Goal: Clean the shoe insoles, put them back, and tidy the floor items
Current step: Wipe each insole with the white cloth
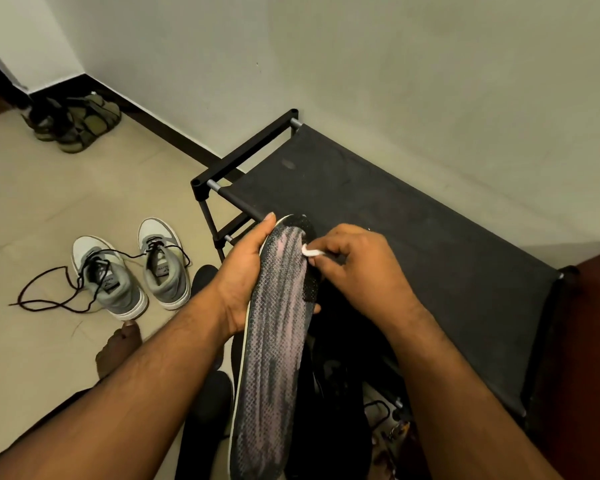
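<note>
A long dark insole (274, 341) with a worn, pale-streaked mesh face stands upright in front of me. My left hand (243, 282) grips it along its left edge, thumb reaching up toward the toe end. My right hand (354, 265) pinches a small white wipe (310, 251) and presses it against the insole's upper right part. A pair of grey and white sneakers (129, 268) with loose dark laces sits on the floor to the left.
A black fabric-topped shoe rack (395, 209) stands against the wall just behind my hands. Olive sandals (80, 124) lie in the far left corner. Dark shoes (208, 393) lie on the floor below the insole. My bare foot (118, 348) rests near the sneakers.
</note>
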`<state>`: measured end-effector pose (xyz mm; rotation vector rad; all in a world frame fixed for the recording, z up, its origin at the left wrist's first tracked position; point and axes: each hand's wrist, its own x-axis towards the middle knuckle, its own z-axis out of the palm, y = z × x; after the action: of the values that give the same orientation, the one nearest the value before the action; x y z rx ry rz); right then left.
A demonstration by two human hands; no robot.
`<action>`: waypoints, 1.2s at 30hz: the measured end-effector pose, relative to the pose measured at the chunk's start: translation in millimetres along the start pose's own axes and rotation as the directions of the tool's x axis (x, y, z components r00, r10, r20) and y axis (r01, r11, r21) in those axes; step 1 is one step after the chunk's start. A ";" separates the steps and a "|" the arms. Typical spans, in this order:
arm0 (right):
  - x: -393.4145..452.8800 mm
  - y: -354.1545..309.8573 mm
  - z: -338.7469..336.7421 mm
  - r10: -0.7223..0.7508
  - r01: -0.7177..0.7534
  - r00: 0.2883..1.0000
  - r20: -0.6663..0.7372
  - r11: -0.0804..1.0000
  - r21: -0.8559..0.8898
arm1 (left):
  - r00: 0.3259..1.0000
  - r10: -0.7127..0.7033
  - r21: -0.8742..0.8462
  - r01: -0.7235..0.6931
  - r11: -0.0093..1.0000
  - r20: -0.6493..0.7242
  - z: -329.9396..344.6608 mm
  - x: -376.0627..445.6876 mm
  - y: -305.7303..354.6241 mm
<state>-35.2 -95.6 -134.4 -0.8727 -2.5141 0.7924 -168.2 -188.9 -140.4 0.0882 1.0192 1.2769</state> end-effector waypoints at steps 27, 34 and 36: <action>0.7 -12.3 5.3 0.285 -0.190 0.931 -0.226 0.911 0.367 | 0.993 0.024 0.061 -0.031 0.998 0.114 -4.7 3.3 -7.8; -2.4 -21.9 18.5 0.136 -0.071 0.973 -0.185 0.945 0.320 | 0.994 -0.009 0.027 0.006 1.000 0.111 -10.0 0.6 -4.7; -3.3 -25.4 21.6 0.025 0.011 0.987 -0.159 0.974 0.225 | 0.996 -0.014 0.008 0.013 1.000 0.088 -11.5 1.1 -3.8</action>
<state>-54.9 -122.7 -136.1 -0.8326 -2.2300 0.9477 -173.1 -194.7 -149.9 0.1421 0.9476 1.2461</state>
